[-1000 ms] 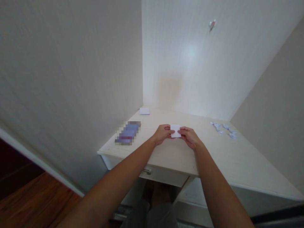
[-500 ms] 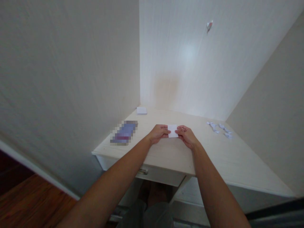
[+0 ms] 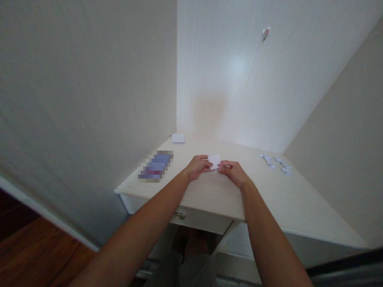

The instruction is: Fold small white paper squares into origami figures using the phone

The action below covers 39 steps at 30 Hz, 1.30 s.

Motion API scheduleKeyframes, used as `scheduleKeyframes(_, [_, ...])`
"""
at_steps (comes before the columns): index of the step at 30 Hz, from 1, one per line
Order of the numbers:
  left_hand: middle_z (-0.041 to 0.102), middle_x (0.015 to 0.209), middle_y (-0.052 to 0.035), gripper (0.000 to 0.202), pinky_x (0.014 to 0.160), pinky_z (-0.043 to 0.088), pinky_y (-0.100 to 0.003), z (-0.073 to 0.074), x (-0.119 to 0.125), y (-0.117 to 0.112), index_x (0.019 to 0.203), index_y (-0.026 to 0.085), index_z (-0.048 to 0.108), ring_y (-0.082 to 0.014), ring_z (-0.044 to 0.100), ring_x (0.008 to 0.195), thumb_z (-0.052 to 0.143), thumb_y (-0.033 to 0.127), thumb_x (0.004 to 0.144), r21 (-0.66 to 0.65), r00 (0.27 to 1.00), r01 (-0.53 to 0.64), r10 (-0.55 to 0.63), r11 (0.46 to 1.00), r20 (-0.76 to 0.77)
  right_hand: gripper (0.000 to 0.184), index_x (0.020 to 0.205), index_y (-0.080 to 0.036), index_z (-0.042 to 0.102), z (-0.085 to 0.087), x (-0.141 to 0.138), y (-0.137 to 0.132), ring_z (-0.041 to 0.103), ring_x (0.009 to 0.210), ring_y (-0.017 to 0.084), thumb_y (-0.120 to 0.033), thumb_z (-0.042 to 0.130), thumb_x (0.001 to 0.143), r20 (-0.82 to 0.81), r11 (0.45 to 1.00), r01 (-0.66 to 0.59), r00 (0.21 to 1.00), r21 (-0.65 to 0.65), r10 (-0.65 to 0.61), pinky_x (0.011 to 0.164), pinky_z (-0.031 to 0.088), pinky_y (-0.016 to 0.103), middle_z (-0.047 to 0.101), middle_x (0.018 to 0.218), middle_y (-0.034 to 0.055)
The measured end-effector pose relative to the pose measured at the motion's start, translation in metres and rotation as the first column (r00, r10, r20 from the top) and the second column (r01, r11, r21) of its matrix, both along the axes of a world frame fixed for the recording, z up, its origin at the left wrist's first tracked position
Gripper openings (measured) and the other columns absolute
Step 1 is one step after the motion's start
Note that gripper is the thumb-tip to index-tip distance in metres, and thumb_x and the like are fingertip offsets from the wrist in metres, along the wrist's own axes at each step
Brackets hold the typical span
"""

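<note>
A small white piece of paper (image 3: 214, 161) is held over the pale wooden desk (image 3: 269, 199) between both hands. My left hand (image 3: 198, 167) pinches its left edge with curled fingers. My right hand (image 3: 233, 172) pinches its lower right edge. The paper is tilted slightly and raised just above the desk top.
A blurred blue and purple flat object (image 3: 156, 166) lies at the desk's left. A white paper slip (image 3: 178, 138) sits in the back left corner. Several small folded white paper bits (image 3: 275, 162) lie at the right. Walls enclose the desk on three sides; a drawer handle (image 3: 178, 215) shows below.
The paper has shrunk in outline and tilted as both hands worked it, the right hand shifting slightly lower. The view drifted a little.
</note>
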<state>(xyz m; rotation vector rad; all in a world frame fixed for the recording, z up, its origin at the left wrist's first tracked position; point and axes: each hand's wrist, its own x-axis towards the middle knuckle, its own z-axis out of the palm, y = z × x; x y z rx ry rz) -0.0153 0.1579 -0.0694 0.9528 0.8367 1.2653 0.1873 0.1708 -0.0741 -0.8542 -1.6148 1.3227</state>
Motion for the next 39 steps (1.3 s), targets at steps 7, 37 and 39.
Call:
scheduleKeyframes(7, [0.075,0.087,-0.0083,0.031,0.073,0.062,-0.031,0.003,-0.002,-0.001,0.088,0.011,0.071,-0.0178,0.072,0.076,0.08,0.002,0.06,0.019,1.0,-0.012,0.012,1.0,-0.021,0.028,0.088,-0.023,0.08,0.004,0.0,-0.001,0.064,0.075,0.018,-0.03,0.085,0.061,0.109,0.99,0.06,0.991,0.126,-0.074,0.075,0.049,0.033,0.077,0.086,0.003])
scheduleKeyframes(37, [0.074,0.109,-0.0146,0.032,0.071,0.066,-0.037,0.006,-0.007,-0.006,0.102,0.011,0.074,-0.0232,0.073,0.09,0.083,0.021,0.073,0.173,0.995,0.076,-0.065,0.982,-0.072,0.013,0.078,-0.027,0.081,0.012,-0.012,-0.005,0.066,0.097,0.025,-0.04,0.077,0.078,0.08,0.911,0.156,0.976,0.382,-0.201,0.093,0.048,0.039,0.074,0.109,0.0069])
scheduleKeyframes(39, [0.073,0.115,-0.0147,0.034,0.076,0.066,-0.04,0.005,-0.006,-0.006,0.108,0.012,0.073,-0.0235,0.073,0.096,0.081,0.021,0.076,0.191,0.997,0.061,-0.052,0.98,-0.053,0.015,0.075,-0.026,0.08,0.012,-0.013,-0.005,0.065,0.09,0.024,-0.041,0.077,0.077,0.058,0.911,0.181,0.974,0.369,-0.217,0.088,0.048,0.038,0.074,0.102,0.0069])
